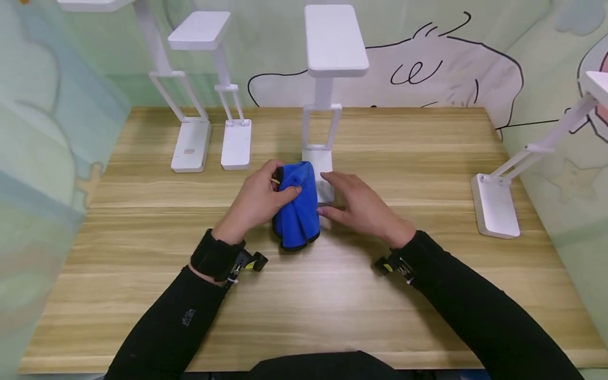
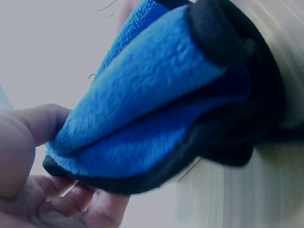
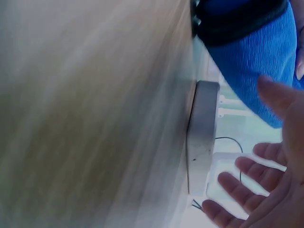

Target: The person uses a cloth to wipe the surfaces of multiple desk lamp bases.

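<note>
My left hand [image 1: 260, 199] pinches a blue cloth [image 1: 298, 211] with black edging between thumb and fingers. Folded and hanging in loose pleats, the cloth fills much of the left wrist view, where the thumb presses its near end. Behind it stands a white desk lamp [image 1: 324, 158], its base partly hidden by the cloth. My right hand [image 1: 361, 205] is at the right side of that base, fingers extended and spread. Its thumb is right at the cloth's edge in the right wrist view, and nothing lies in its palm.
Two more white lamps, a larger one [image 1: 191, 145] and a smaller one [image 1: 236, 145], stand at the back left of the wooden table [image 1: 304, 306]. Another lamp [image 1: 496, 206] stands near the right edge. A printed curtain [image 1: 427, 74] hangs behind the table.
</note>
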{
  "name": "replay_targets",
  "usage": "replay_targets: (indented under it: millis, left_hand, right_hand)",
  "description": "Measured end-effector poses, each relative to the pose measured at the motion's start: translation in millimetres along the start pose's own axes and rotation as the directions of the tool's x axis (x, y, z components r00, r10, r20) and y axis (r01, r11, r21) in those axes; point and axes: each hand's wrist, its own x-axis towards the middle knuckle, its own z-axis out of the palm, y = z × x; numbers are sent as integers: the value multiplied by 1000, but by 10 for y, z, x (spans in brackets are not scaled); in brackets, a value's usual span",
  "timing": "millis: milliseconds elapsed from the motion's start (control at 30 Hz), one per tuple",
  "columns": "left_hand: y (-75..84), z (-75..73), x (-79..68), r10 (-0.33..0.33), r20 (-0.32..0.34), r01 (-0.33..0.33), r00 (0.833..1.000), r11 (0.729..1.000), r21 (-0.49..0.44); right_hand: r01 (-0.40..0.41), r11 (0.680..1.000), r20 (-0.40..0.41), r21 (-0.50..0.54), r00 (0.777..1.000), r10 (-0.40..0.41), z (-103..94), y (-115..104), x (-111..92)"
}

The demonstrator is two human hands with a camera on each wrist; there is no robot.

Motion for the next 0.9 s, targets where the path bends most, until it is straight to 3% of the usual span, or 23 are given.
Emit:
replay_targets:
  millis: [133,333,500,600,667,733,767,800,833,900]
  left_hand:
    - [24,65,15,21,15,-20,1000,999,-43]
    - [127,196,54,21,27,-16,999,983,-181]
    - [170,283,89,60,32,-48,998,956,-288]
    - [138,299,93,85,50,-67,995,955,-290]
    - [99,302,111,123,43,-110,991,969,-223]
    - [48,310,149,182,39,-180,983,983,-45]
    - [26,314,172,217,46,-219,975,973,65]
    - [4,322,199,252,57,-259,966,949,179]
    - [-24,337,231,291,71,-298,954,905,302]
    - [-72,371,294,357,138,-377,924,789,486]
  right_hand:
    - [50,996,-50,79,998,-46,15,-83,-42]
    - [-30,982,-70,186,997,44,49,-216,-75]
    - [-35,985,-151,168,987,61,66,-254,-70]
    - [-44,993,-220,109,973,67,52,-216,-70]
    - [-69,995,-264,72,961,86,23,-170,-72]
    - [-110,993,-303,47,946,119,-13,-117,-77]
    - [-134,990,-317,40,938,139,-32,-94,-81]
    - [-153,988,-327,35,932,156,-49,-70,-82]
    - [-170,985,-334,35,927,172,-64,-52,-82]
    - [-186,982,-341,22,922,182,-80,-20,-84]
